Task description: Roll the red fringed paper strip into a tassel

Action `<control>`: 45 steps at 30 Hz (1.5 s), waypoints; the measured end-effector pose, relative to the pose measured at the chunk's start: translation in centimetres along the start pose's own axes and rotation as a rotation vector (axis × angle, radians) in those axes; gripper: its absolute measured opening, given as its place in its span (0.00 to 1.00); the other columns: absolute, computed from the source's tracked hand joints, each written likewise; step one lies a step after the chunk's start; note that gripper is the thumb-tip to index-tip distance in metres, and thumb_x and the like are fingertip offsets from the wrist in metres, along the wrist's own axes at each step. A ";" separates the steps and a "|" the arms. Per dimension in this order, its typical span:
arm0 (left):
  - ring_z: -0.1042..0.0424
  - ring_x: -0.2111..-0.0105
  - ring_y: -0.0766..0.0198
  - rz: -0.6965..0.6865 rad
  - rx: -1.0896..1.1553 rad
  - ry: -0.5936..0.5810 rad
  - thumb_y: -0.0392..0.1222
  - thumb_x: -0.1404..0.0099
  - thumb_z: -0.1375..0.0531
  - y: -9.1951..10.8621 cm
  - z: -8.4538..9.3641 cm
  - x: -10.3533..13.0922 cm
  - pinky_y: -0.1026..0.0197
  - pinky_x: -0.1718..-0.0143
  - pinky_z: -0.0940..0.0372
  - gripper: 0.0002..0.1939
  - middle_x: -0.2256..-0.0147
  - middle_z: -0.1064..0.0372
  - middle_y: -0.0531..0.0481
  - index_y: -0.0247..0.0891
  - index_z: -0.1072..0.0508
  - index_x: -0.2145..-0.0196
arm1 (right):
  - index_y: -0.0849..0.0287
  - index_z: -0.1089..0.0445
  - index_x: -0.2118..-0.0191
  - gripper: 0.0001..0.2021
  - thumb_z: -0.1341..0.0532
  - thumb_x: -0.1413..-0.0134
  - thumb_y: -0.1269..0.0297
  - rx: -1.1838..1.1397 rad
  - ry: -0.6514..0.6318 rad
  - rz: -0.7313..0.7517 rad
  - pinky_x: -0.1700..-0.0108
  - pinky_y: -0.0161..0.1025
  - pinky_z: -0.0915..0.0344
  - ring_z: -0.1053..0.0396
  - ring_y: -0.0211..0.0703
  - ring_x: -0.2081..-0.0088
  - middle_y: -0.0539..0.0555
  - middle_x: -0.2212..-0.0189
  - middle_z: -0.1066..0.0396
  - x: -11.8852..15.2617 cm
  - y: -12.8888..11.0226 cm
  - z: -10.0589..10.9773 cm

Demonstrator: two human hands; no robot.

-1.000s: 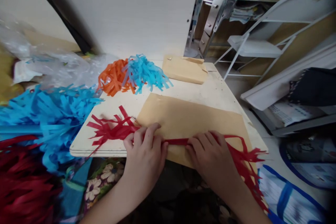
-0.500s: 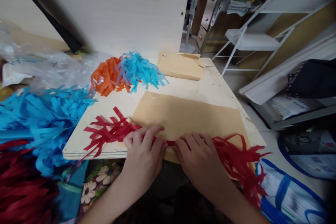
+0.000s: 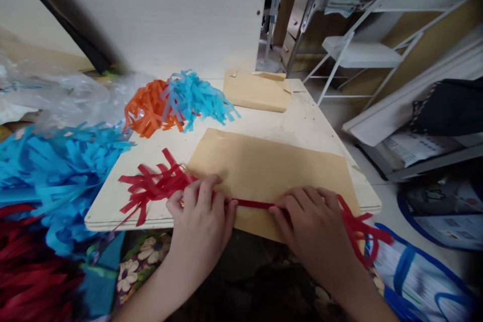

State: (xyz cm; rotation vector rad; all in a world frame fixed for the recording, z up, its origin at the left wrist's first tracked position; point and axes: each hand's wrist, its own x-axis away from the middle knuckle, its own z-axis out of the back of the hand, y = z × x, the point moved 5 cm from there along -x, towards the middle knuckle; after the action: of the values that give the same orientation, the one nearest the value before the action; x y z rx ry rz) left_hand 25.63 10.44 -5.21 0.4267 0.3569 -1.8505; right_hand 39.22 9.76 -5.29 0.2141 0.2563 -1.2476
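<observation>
A red fringed paper tassel lies along the front of the table, its narrow rolled middle stretched between my hands. My left hand is closed on the rolled part, just right of the left fringe. Further right, my right hand pinches the other end of that roll, with more red fringe hanging out past its far side. Beneath both hands is a sheet of brown paper, its front edge reaching over the table edge. Parts of the tassel under my fingers are hidden.
An orange tassel and a light blue one lie at the table's back left. Behind stands a folded brown paper piece. Blue strips and dark red strips heap at left. A white folding chair stands right.
My right hand has slid to the right, away from the left one. A longer stretch of the red rolled middle now shows between them.
</observation>
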 end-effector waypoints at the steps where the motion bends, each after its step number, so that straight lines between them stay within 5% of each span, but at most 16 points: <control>1: 0.42 0.65 0.54 -0.001 -0.004 -0.016 0.41 0.44 0.48 0.0 -0.1 -0.1 0.52 0.67 0.52 0.10 0.61 0.37 0.40 0.34 0.31 0.76 | 0.60 0.37 0.78 0.09 0.48 0.50 0.66 -0.030 0.001 -0.021 0.66 0.40 0.53 0.42 0.42 0.72 0.52 0.78 0.38 0.0 0.2 0.0; 11: 0.44 0.64 0.51 0.000 0.026 -0.231 0.47 0.43 0.52 -0.8 -0.6 -1.1 0.51 0.69 0.51 0.14 0.63 0.40 0.41 0.37 0.32 0.75 | 0.60 0.37 0.77 0.09 0.48 0.51 0.64 -0.105 -0.053 -0.128 0.65 0.40 0.51 0.41 0.42 0.70 0.52 0.75 0.37 0.2 1.0 -0.4; 23: 0.43 0.65 0.53 -0.023 -0.010 -0.348 0.47 0.41 0.54 -0.7 -0.9 -1.4 0.52 0.70 0.51 0.16 0.67 0.39 0.42 0.35 0.32 0.72 | 0.59 0.34 0.77 0.08 0.46 0.52 0.65 -0.047 -0.135 -0.122 0.66 0.40 0.54 0.42 0.42 0.69 0.51 0.77 0.36 -0.7 0.8 0.0; 27: 0.42 0.66 0.54 -0.063 -0.057 -0.229 0.38 0.43 0.51 0.5 -0.3 -1.7 0.51 0.69 0.52 0.09 0.65 0.36 0.44 0.37 0.33 0.71 | 0.57 0.34 0.74 0.03 0.44 0.54 0.68 0.071 -0.051 -0.160 0.64 0.43 0.56 0.44 0.46 0.66 0.52 0.71 0.35 -0.3 -0.5 0.7; 31: 0.40 0.67 0.59 -0.113 -0.036 -0.087 0.29 0.45 0.51 2.1 0.6 -1.1 0.50 0.63 0.53 0.09 0.67 0.34 0.48 0.36 0.33 0.75 | 0.58 0.34 0.76 0.06 0.45 0.56 0.76 0.110 0.026 -0.140 0.65 0.42 0.56 0.44 0.46 0.66 0.50 0.76 0.35 0.3 -2.6 0.8; 36: 0.39 0.70 0.61 -0.100 -0.028 -0.080 0.27 0.45 0.52 2.8 0.7 0.5 0.51 0.60 0.54 0.11 0.75 0.34 0.50 0.34 0.31 0.73 | 0.60 0.33 0.76 0.09 0.48 0.56 0.78 0.220 0.073 -0.145 0.66 0.41 0.55 0.41 0.47 0.65 0.52 0.78 0.34 1.2 -4.0 0.7; 41: 0.38 0.68 0.60 -0.129 0.031 -0.051 0.28 0.44 0.51 2.4 0.7 1.2 0.52 0.61 0.55 0.11 0.71 0.31 0.50 0.34 0.31 0.67 | 0.62 0.33 0.60 0.16 0.53 0.51 0.76 0.300 0.132 -0.104 0.61 0.43 0.55 0.42 0.49 0.57 0.61 0.65 0.32 2.3 -5.8 -0.1; 45: 0.38 0.67 0.60 -0.172 0.088 -0.059 0.29 0.44 0.50 1.6 0.5 1.4 0.53 0.63 0.55 0.12 0.67 0.30 0.50 0.34 0.31 0.63 | 0.59 0.35 0.55 0.18 0.52 0.52 0.75 0.295 0.112 -0.086 0.60 0.43 0.55 0.41 0.51 0.57 0.62 0.65 0.32 2.1 -6.4 -0.8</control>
State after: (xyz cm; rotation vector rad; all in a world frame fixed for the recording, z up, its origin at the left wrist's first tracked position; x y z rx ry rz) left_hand 26.66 8.51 -5.45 0.4106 0.2793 -2.0484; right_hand 33.69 6.17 -6.81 0.5328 0.1779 -1.3583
